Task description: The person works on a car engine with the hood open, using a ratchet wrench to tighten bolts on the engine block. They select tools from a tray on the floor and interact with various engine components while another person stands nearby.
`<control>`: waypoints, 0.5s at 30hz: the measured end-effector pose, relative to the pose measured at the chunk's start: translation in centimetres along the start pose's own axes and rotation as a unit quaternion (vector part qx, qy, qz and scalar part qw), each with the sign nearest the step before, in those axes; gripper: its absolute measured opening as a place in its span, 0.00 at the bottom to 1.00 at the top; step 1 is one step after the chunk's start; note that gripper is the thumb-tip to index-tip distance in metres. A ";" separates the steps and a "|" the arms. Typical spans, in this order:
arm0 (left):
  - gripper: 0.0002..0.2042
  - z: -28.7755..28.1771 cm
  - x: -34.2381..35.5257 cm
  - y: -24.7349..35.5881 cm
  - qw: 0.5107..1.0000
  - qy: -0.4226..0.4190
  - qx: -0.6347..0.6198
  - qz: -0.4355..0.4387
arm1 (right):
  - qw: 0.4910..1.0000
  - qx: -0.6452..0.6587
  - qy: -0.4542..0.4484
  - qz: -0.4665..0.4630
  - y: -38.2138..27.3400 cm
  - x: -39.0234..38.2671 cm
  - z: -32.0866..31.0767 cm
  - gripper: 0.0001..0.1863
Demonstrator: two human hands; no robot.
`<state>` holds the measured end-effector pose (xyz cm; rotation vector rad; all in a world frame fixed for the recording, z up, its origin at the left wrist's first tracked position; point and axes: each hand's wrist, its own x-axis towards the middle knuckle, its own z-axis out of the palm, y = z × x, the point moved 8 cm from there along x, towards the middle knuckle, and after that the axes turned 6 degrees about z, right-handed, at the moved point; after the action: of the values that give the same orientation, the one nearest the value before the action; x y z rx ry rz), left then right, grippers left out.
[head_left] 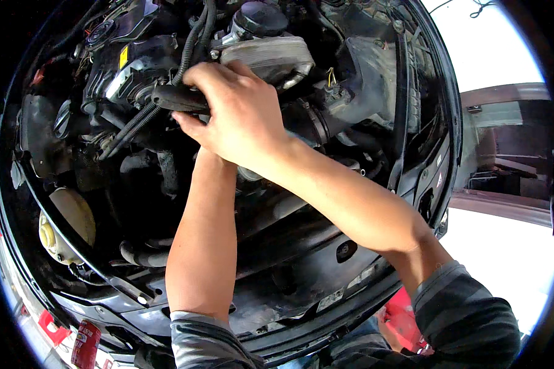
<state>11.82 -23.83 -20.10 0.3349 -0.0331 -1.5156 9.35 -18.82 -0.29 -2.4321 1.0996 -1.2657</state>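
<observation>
My right hand (240, 117) is closed on a dark, elongated rubber piece (169, 98) in the upper middle of the engine bay, thumb below it and fingers curled over it. My left forearm (200, 246) runs up beneath my right hand, which hides that hand and its fingers. Two black corrugated hoses (126, 135) run down-left from beside the piece, and another (191, 52) runs upward. A ribbed silver metal housing (271, 58) sits just behind my hands.
A black airbox (369, 86) is at right, a pale reservoir (68, 224) at lower left. The car's front edge (295, 326) crosses below my forearms. A red can (86, 344) stands at bottom left, with red objects (397, 310) below the car's edge.
</observation>
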 end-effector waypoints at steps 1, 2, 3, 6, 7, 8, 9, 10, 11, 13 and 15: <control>0.15 0.1 -0.2 -0.3 1.000 0.009 0.003 -0.014 | 1.000 0.010 -0.006 0.004 0.1 0.3 -0.5 0.19; 0.14 0.1 -0.1 -0.8 0.999 0.036 0.018 -0.032 | 1.000 0.020 -0.012 0.008 0.5 0.4 -1.6 0.19; 0.14 0.3 -0.3 -1.5 0.997 0.056 0.024 -0.052 | 0.999 0.028 -0.017 0.013 1.0 0.4 -2.8 0.19; 0.12 0.3 -1.6 -2.4 0.977 0.151 0.125 -0.087 | 0.994 -0.042 0.019 0.104 5.4 -0.6 -7.4 0.19; 0.11 0.4 -2.0 -2.4 0.962 0.186 0.174 -0.097 | 0.986 -0.064 0.011 0.156 7.3 0.4 -8.9 0.19; 0.11 0.7 -1.8 -3.2 0.960 0.186 0.180 -0.104 | 0.997 -0.040 -0.006 0.072 6.3 1.2 -9.0 0.18; 0.11 0.2 -1.6 -3.1 0.960 0.191 0.179 -0.100 | 1.000 0.021 -0.017 0.008 4.0 1.7 -6.9 0.17; 0.11 0.1 -1.4 -3.0 0.962 0.189 0.170 -0.096 | 0.995 0.079 -0.035 -0.058 1.4 2.3 -5.1 0.17; 0.10 -0.1 -1.2 -2.4 0.965 0.187 0.158 -0.088 | 0.987 0.058 -0.103 -0.105 -1.2 3.2 -2.8 0.15; 0.10 0.5 -1.1 -2.2 0.971 0.178 0.138 -0.084 | 0.941 -0.083 -0.275 -0.177 -4.0 3.7 1.0 0.12; 0.10 0.4 -1.0 -2.7 0.968 0.193 0.133 -0.087 | 0.923 -0.177 -0.237 -0.247 -3.3 4.3 0.8 0.08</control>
<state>9.06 -22.97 -20.15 0.8631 0.1041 -1.5971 13.23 -19.52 3.48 -3.1899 0.6374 -0.5172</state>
